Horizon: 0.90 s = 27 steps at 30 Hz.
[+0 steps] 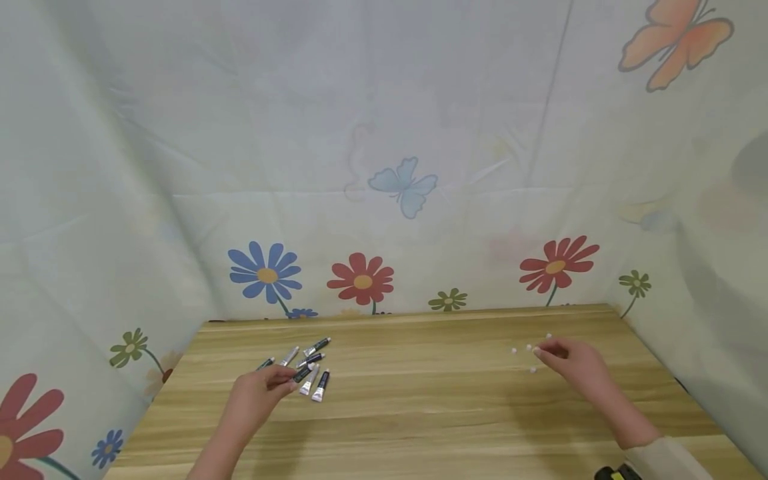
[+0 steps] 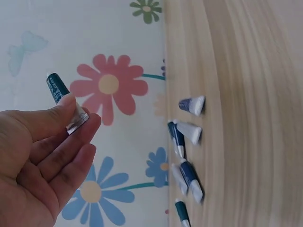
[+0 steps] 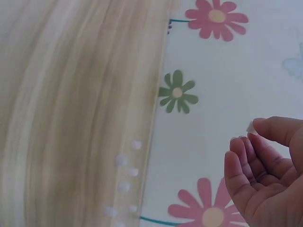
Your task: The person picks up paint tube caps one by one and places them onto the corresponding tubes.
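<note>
My left hand (image 1: pixel 255 397) holds a small paint tube (image 2: pixel 57 89) with a dark green label, raised above the table. Thumb and fingertips pinch its silver crimped end, and its narrow tip points away from the palm in the left wrist view. Several similar tubes, one of them a dark blue and silver tube (image 1: pixel 321 385), lie loosely grouped beside that hand. My right hand (image 1: pixel 579 367) pinches a tiny white piece (image 3: pixel 250 126), like a tube cap, between thumb and index finger. Several small white pieces (image 3: pixel 124 186) lie scattered on the table by the right hand.
The wood-grain table (image 1: pixel 408 413) reaches back to a hanging pale cloth (image 1: pixel 456 247) printed with flowers and butterflies, which also covers both sides. A black object with a yellow mark (image 1: pixel 618 473) shows by the right sleeve at the lower edge.
</note>
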Motion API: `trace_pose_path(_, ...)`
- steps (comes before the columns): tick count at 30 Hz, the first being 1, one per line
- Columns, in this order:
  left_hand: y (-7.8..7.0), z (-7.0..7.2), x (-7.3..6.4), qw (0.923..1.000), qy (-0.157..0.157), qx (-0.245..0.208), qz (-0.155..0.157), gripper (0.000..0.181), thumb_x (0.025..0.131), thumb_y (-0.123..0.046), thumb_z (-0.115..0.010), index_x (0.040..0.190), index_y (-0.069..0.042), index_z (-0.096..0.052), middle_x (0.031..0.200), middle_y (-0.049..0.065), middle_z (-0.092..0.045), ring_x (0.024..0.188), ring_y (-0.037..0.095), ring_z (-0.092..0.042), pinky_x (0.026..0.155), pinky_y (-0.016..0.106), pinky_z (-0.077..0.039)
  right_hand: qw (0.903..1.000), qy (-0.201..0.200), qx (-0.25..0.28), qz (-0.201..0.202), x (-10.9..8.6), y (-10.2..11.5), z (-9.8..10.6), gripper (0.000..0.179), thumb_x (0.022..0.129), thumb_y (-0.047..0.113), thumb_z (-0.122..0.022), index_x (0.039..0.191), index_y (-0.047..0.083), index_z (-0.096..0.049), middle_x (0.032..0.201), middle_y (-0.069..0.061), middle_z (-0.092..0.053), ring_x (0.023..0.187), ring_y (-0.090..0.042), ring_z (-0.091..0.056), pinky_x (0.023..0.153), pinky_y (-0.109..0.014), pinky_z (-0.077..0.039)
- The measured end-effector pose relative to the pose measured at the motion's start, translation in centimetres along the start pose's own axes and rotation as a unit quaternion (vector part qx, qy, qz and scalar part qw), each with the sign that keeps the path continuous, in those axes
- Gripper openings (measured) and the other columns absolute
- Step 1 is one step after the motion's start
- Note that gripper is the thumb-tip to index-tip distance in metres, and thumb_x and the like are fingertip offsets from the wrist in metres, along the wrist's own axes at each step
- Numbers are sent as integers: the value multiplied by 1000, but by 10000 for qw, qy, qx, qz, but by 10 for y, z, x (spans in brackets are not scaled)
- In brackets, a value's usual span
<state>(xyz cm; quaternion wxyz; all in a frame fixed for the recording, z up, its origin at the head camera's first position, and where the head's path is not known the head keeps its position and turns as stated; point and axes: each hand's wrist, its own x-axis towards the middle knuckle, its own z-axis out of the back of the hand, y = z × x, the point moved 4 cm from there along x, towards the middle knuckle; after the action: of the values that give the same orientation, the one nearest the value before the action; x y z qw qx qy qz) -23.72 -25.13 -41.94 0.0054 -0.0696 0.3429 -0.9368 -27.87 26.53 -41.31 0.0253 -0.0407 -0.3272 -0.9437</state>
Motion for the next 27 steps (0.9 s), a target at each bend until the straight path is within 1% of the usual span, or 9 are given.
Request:
trace_pose_path(1,-2,0,0,10000,-26,-39,-3,18,89,-9,-76,106,-2,-75,100,12,-79,88,23,-76,75,33,-62,10000,23,28,-4,0,4,0,35,101,25,-64,117,-6,-69,112,-26,-72,100,-35,-68,80,-46,-59)
trace_pose_path(6,-13,-2,-1,9994,-132,-306,-9,17,88,-8,-77,105,-3,-74,100,12,-79,86,20,-75,72,30,-61,9997,28,229,-30,-3,20,1,36,101,26,-65,118,-5,-68,113,-24,-73,100,-32,-68,78,-39,-58)
trace_pose_path(9,-20,-5,-1,9987,-157,-484,-37,17,89,-8,-77,105,-3,-75,100,13,-79,87,21,-76,73,28,-61,9995,16,321,-25,-3,29,1,36,101,27,-65,119,-5,-68,112,-24,-73,100,-31,-68,78,-39,-58)
trace_pose_path(12,-29,-7,-1,9979,-141,-626,-99,17,89,-8,-77,105,-4,-75,101,13,-79,88,22,-76,73,29,-62,9992,8,394,0,-4,36,1,37,101,28,-66,119,-4,-69,113,-23,-73,101,-31,-68,81,-41,-59)
trace_pose_path(15,-38,-10,-1,9974,-71,-714,-104,16,89,-8,-77,104,-5,-75,100,11,-79,88,21,-76,72,29,-61,9987,-21,507,71,-6,43,2,37,101,28,-66,120,-3,-69,113,-22,-74,101,-30,-69,81,-39,-59)
trace_pose_path(19,-50,-16,-1,9962,22,-859,-144,16,89,-7,-77,105,-6,-76,98,7,-79,85,17,-74,69,24,-59,9971,-81,745,126,-10,52,2,36,100,28,-68,120,-2,-70,109,-19,-76,97,-24,-70,76,-30,-57)
trace_pose_path(22,-60,-20,-2,9952,35,-941,-268,16,89,-8,-77,105,-7,-76,96,6,-79,82,14,-73,66,22,-56,9953,-100,952,140,-13,60,2,38,99,30,-69,121,-1,-70,108,-17,-76,94,-20,-69,72,-25,-55)
trace_pose_path(24,-65,-23,-3,9947,39,-982,-311,16,89,-9,-77,104,-8,-76,96,5,-79,81,13,-72,65,22,-54,9938,-117,1095,149,-16,65,2,37,99,29,-69,121,0,-70,108,-16,-77,92,-16,-69,69,-24,-54)
trace_pose_path(27,-74,-28,-5,9939,50,-1043,-366,15,89,-10,-77,103,-10,-76,95,3,-79,81,12,-72,67,24,-56,9912,-136,1311,148,-20,73,1,35,98,28,-71,121,2,-71,107,-14,-77,88,-10,-67,66,-23,-53)
